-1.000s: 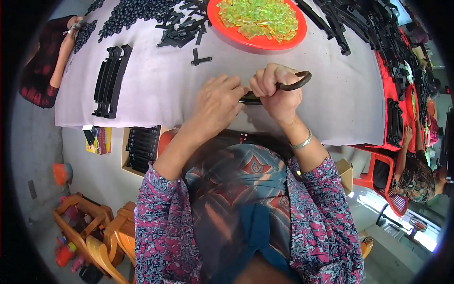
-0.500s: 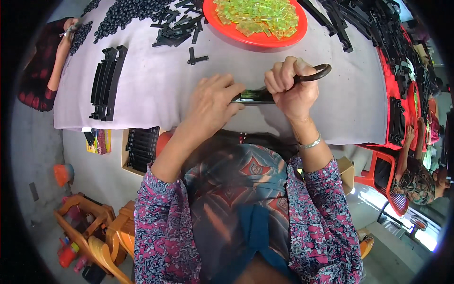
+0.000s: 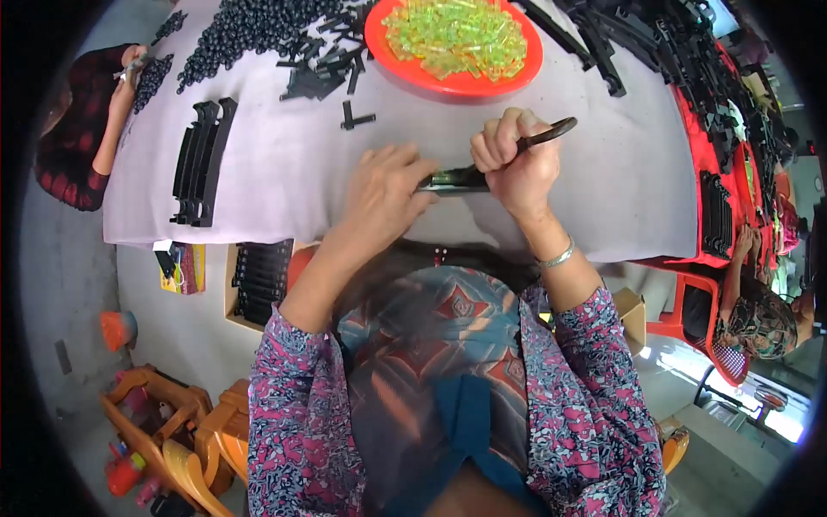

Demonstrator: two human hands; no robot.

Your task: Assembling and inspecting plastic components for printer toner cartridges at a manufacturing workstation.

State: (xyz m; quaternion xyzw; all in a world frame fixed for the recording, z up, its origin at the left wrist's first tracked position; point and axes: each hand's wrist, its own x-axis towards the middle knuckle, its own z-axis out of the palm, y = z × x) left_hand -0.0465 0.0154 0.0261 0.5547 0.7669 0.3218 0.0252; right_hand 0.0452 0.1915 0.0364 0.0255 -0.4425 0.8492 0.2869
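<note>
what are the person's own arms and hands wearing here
Both hands, the left hand and the right hand, are bare, with no gloves. The sleeves are a busy pink, blue and white floral print, ending near the elbows. A thin silver bracelet circles the right wrist.

Both forearms enter from the lower edge, clad in patterned pink sleeves, and converge over the table edge. The left hand [image 3: 383, 194] lies palm down, fingers extended and slightly spread. The right hand [image 3: 512, 164] is clenched in a fist, knuckles up, wrist bent; a metal bangle encircles the right wrist.
</note>
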